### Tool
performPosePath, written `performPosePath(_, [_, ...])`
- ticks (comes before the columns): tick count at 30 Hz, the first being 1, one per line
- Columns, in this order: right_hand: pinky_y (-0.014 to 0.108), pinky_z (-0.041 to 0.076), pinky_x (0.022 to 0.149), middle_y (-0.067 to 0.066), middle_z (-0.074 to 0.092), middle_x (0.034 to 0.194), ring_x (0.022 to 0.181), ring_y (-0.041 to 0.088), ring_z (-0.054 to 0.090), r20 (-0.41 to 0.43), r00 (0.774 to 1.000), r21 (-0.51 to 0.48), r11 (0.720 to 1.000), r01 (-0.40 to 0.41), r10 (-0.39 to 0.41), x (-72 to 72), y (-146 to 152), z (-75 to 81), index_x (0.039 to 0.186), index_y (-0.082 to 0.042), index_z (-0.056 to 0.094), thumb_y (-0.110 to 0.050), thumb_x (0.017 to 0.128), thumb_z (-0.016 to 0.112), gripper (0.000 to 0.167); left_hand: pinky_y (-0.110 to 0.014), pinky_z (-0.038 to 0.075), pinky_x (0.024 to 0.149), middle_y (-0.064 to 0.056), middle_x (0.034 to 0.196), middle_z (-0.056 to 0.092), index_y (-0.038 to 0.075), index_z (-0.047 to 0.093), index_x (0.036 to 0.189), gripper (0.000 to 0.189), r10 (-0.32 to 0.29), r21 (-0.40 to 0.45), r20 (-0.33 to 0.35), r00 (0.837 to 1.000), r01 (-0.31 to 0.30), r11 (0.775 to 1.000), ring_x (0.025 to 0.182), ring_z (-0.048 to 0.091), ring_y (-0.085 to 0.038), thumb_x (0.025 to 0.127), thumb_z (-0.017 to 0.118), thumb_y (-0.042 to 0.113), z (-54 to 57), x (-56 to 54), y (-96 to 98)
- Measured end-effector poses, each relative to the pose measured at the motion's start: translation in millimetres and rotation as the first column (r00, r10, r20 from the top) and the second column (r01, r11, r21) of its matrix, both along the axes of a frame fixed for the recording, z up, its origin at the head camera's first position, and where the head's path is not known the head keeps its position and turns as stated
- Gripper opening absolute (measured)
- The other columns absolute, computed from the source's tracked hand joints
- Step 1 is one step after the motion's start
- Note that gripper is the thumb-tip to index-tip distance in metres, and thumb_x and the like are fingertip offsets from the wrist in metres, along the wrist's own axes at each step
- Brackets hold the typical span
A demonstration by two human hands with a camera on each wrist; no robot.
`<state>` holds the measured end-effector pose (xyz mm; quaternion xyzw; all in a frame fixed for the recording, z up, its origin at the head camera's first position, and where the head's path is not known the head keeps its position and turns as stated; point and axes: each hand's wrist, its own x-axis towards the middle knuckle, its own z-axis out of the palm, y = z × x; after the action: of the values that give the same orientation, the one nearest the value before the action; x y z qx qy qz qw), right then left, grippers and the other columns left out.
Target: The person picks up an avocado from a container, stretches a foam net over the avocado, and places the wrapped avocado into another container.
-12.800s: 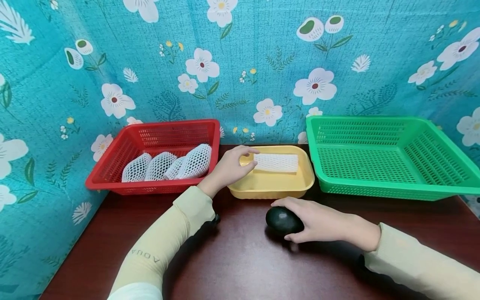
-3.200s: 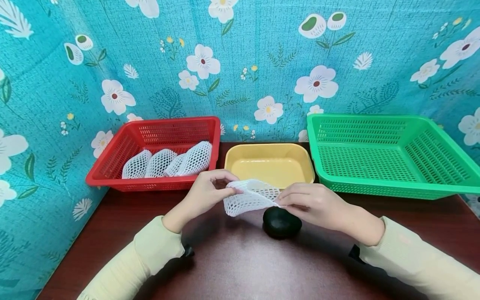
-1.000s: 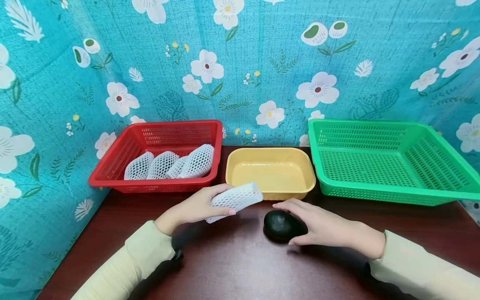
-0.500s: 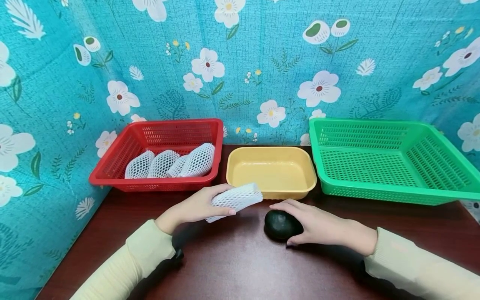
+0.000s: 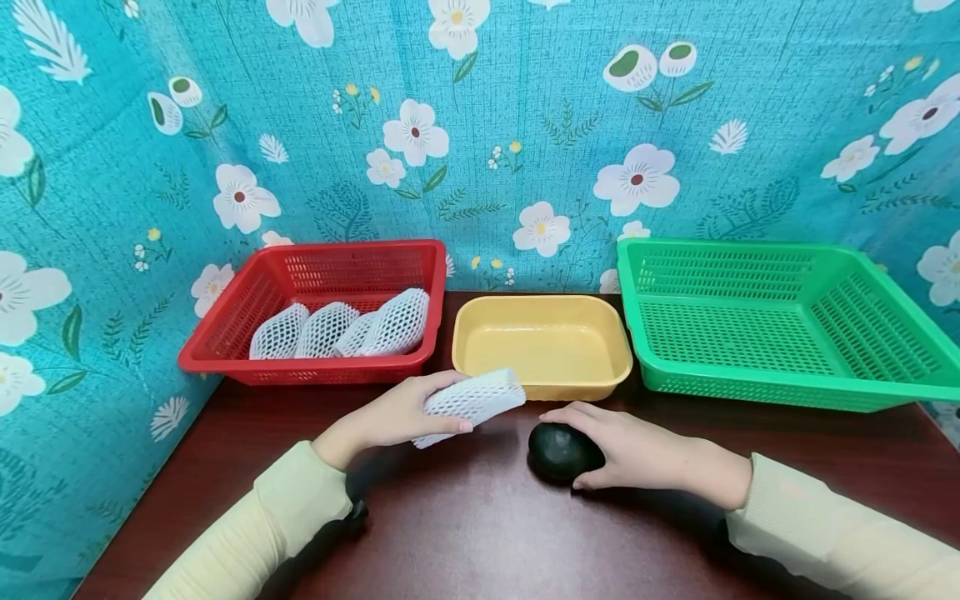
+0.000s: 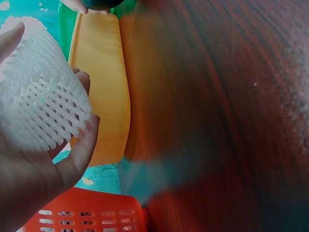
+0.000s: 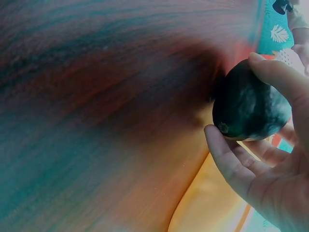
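Observation:
My left hand (image 5: 401, 412) holds a white foam net sleeve (image 5: 480, 398), thumb on the near side, just in front of the yellow tray (image 5: 540, 390). In the left wrist view the open mesh end of the foam net sleeve (image 6: 48, 113) faces the camera. On the brown table my right hand (image 5: 637, 450) grips a dark, glossy avocado (image 5: 561, 452). Its fingers and thumb curve round the avocado's right side. The right wrist view shows the avocado (image 7: 248, 104) between thumb and fingers, with a small stem scar at its lower left. Sleeve and avocado are apart.
A red basket (image 5: 300, 367) at the back left holds several pieces in white foam nets (image 5: 397, 323). At the back right stands a green basket (image 5: 757, 377). A blue flowered cloth (image 5: 495, 125) hangs behind the brown table (image 5: 480, 533).
Earlier the foam sleeve lay in the yellow tray; both hands then held it, and now only the left does. The right hand has returned to the avocado. Over the last second little has moved.

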<state>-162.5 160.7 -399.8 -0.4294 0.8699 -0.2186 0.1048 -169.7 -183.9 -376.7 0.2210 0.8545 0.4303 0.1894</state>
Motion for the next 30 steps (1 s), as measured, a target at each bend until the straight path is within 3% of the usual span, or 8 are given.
performPosePath(5, [0.043, 0.052, 0.096, -0.002, 0.056, 0.132, 0.113, 0.015, 0.06, 0.006, 1.0, -0.004, 1.0, 0.001, -0.001, 1.7, -1, -0.9, 0.146, -0.015, 0.049, -0.023, 0.081, 0.088, 0.077, -0.035, 0.056, 0.084, 0.002, 0.127, 0.062, 0.02, 0.053, 0.145, 0.068, 0.006, 0.0, 0.026, 1.0, -0.006, 1.0, 0.112, 0.058, -0.021, 0.086, 0.081, 0.04, -1.8, 1.3, 0.2])
performPosePath(13, [0.043, 0.053, 0.096, -0.003, 0.056, 0.131, 0.112, 0.016, 0.06, -0.012, 1.0, -0.018, 1.0, -0.011, 0.011, 2.5, 2, -0.2, 0.146, -0.015, 0.048, -0.022, 0.081, 0.087, 0.076, -0.036, 0.056, 0.084, 0.001, 0.126, 0.062, 0.02, 0.055, 0.143, 0.068, -0.003, -0.006, -0.025, 1.0, 0.003, 1.0, 0.111, 0.057, -0.021, 0.084, 0.083, 0.038, -2.2, -0.4, -0.2])
performPosePath(24, [0.042, 0.052, 0.099, 0.0, 0.056, 0.135, 0.117, 0.015, 0.059, -0.07, 0.998, -0.051, 0.999, -0.001, -0.002, -0.8, 7, 17.5, 0.145, -0.009, 0.049, -0.022, 0.081, 0.088, 0.076, -0.036, 0.056, 0.083, 0.0, 0.126, 0.061, 0.02, 0.055, 0.142, 0.069, -0.004, -0.018, -0.048, 0.999, 0.003, 1.0, 0.111, 0.056, -0.022, 0.082, 0.086, 0.036, 0.3, 0.1, -0.9])
performPosePath(30, [0.04, 0.054, 0.094, -0.003, 0.057, 0.131, 0.112, 0.013, 0.06, -0.127, 0.992, -0.09, 0.996, -0.009, -0.002, -3.8, 11, 26.8, 0.145, -0.012, 0.048, -0.022, 0.081, 0.088, 0.075, -0.037, 0.055, 0.084, 0.0, 0.125, 0.061, 0.021, 0.056, 0.142, 0.07, -0.006, -0.012, -0.046, 0.999, 0.005, 1.0, 0.111, 0.056, -0.022, 0.081, 0.086, 0.036, 0.7, 0.3, -0.8])
